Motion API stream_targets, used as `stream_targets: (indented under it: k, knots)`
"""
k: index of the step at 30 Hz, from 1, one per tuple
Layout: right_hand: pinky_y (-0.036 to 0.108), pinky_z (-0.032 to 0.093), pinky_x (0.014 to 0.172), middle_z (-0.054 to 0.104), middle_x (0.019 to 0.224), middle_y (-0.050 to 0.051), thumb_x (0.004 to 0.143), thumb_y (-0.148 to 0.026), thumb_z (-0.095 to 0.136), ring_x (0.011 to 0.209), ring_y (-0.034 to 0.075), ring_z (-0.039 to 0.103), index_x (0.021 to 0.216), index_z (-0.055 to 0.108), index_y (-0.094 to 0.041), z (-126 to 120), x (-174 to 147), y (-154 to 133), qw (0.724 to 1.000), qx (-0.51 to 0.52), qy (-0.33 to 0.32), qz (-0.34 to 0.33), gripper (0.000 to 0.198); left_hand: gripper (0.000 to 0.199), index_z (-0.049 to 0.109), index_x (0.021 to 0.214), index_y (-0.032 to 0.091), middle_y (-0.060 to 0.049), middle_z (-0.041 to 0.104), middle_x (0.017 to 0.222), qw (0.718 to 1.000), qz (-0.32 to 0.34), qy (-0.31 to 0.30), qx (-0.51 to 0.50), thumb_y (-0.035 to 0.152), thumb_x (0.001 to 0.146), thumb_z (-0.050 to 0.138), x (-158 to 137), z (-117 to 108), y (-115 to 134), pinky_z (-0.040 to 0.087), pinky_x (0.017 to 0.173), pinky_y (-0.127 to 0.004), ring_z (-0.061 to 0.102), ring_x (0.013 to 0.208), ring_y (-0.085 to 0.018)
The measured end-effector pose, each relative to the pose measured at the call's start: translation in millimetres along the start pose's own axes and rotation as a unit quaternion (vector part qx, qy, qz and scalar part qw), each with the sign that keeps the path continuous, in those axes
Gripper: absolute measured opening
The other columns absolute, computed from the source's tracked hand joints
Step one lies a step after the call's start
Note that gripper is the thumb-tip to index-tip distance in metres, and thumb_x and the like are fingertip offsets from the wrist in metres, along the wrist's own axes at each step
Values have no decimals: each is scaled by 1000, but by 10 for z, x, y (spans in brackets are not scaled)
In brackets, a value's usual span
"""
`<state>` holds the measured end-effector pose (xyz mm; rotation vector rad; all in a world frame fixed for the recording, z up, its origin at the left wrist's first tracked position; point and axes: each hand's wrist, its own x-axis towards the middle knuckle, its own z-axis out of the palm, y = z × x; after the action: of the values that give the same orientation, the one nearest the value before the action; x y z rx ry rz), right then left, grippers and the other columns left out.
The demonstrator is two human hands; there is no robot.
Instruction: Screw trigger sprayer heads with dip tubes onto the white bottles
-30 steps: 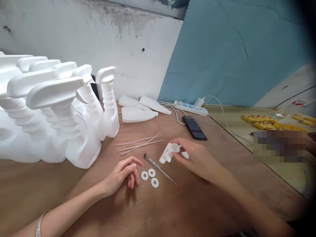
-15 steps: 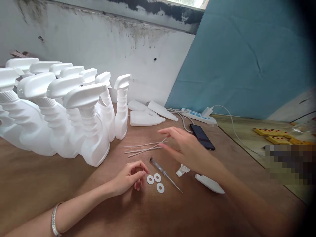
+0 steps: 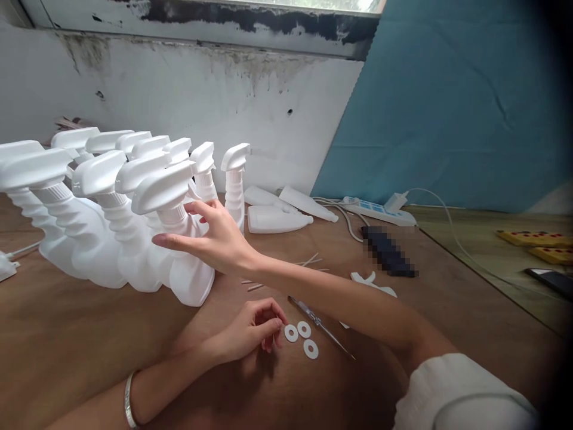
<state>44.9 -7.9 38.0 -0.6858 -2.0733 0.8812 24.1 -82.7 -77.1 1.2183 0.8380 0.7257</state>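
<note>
My right hand [image 3: 219, 239] reaches across to the front spray bottle [image 3: 192, 280], thumb and fingers spread on either side of its neck. I cannot tell whether they touch it. My left hand [image 3: 255, 331] rests on the table with its fingers loosely curled in and the thumb near the index fingertip; nothing shows in it. Beside these fingertips lie three white ring washers [image 3: 310, 349]. A clear-handled screwdriver [image 3: 320, 322] lies just right of them. Thin white tubes [image 3: 308, 261] are partly hidden behind my right forearm.
More white spray bottles [image 3: 80, 233] stand grouped at the left. Several white bottles [image 3: 277, 219] lie by the wall. A power strip [image 3: 380, 212] with cables is at the back right, near a pixelated dark object [image 3: 388, 251]. White trigger parts [image 3: 371, 280] lie beyond my right forearm.
My right hand has swung left from above the thin tubes to the front spray bottle's neck. My left hand keeps its place beside the washers. The view has shifted.
</note>
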Motion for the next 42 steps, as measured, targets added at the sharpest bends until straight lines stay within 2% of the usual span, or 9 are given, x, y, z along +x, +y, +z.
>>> stream_targets:
  k: [9,15,18,22,26,29,32,35,42]
  knots:
    - [35,48,75,60,103,7,78,-32,44,93,18,56,97,49,-18,-410,-321,-38,977,185,88,67,24,24,49,93,16,2,58,60,998,11,21,-50,32,76,57,27,-2,-100,36,42,-18,46,41,-7]
    - [40,51,73,61,87,6,80,-43,45,102,25,55,86,50,-25,-1095,-704,-8,921,196,289,171,19,20,57,72,17,-2,55,56,978,18,209,11,37,73,62,-16,18,-57,45,60,-30,55,58,-17]
    - [44,51,73,62,86,9,82,-49,38,104,28,56,92,50,-27,-1284,-927,146,913,152,308,219,28,31,54,98,22,-7,60,91,948,104,300,27,33,71,66,-41,29,1,47,73,-37,57,86,-25]
    - [43,52,73,64,93,10,81,-48,36,107,29,55,79,47,-25,-1366,-1146,338,907,148,291,265,26,51,45,112,31,-4,34,132,885,243,385,96,25,67,68,-43,44,-9,36,96,-38,38,120,-24]
    - [34,53,71,66,83,3,73,-37,55,99,23,60,65,39,-24,-1333,-1183,399,811,314,374,322,22,52,53,94,27,-3,47,116,875,305,360,111,22,49,79,-44,30,-86,38,93,-37,45,113,-25]
    - [28,53,68,66,71,-2,66,-29,63,82,17,64,64,44,-23,-1282,-1163,362,752,408,415,310,21,45,57,97,23,-5,59,104,927,171,332,-30,39,58,73,-47,15,-125,41,90,-39,52,105,-28]
    - [28,52,64,67,71,-3,66,-30,65,70,15,63,69,51,-22,-1263,-1167,309,779,425,372,272,16,54,54,112,16,-9,65,100,944,23,271,-185,53,73,55,-41,1,-120,47,80,-36,57,98,-28]
    - [31,51,68,67,81,-1,72,-34,60,75,17,62,70,57,-22,-1302,-1187,316,850,383,285,221,13,60,54,114,13,-9,69,80,944,-6,220,-247,55,72,52,-17,-28,-68,50,53,-29,64,68,-24]
    - [32,48,68,64,93,6,77,-49,45,91,22,58,82,68,-21,-1573,-1230,457,982,162,61,-74,37,65,64,87,7,-7,58,41,946,-170,98,-258,65,73,38,27,-127,3,29,25,-19,50,30,-15]
